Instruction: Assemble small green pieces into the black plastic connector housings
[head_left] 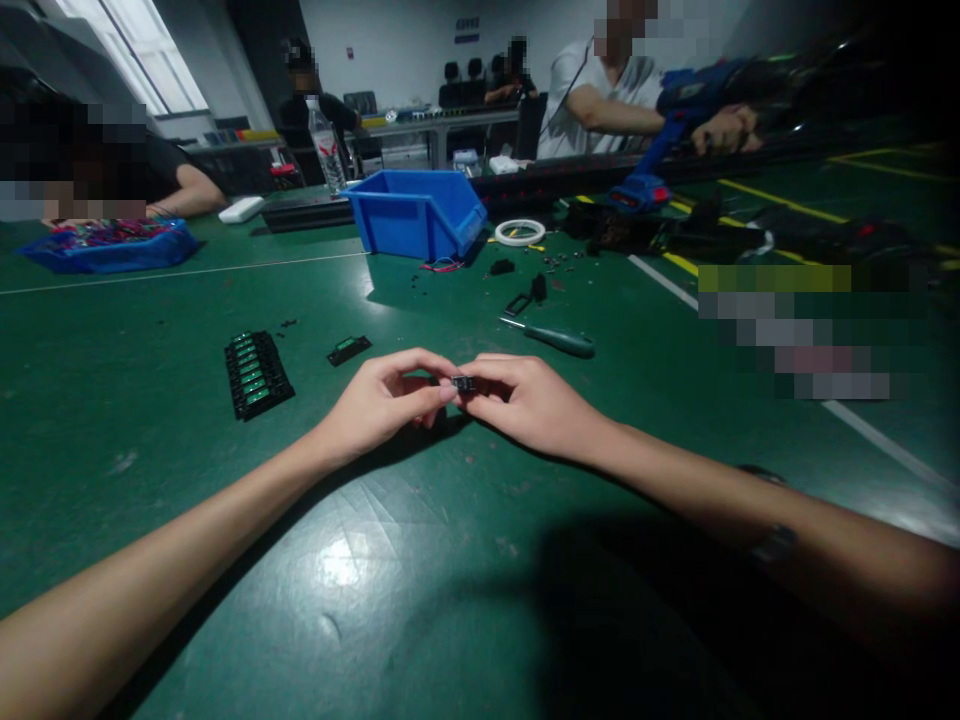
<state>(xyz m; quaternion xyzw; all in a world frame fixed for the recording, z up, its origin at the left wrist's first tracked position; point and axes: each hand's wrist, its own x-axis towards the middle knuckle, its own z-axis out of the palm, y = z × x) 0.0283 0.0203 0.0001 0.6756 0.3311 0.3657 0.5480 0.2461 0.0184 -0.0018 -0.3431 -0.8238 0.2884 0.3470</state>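
Observation:
Between the fingertips of my left hand (394, 395) and my right hand (529, 400) is a small black part (463, 383) with light marks. Both hands pinch it just above the green table. Its exact kind is too small to make out. Left of my hands lies a single black module with a green strip (349, 348). Farther left, several similar modules (259, 375) stand in a close row. A screwdriver (559, 338) with a dark green handle rests beyond my right hand, its tip pointing left.
A blue bin (412, 215) stands ahead, with a white ring (520, 233) beside it and small black pieces nearby. Far left, a blue tray (112, 255) holds coloured wires. A bottle (325, 150) stands behind. At right, a person's hand (724, 130) is by a blue power drill (652, 150).

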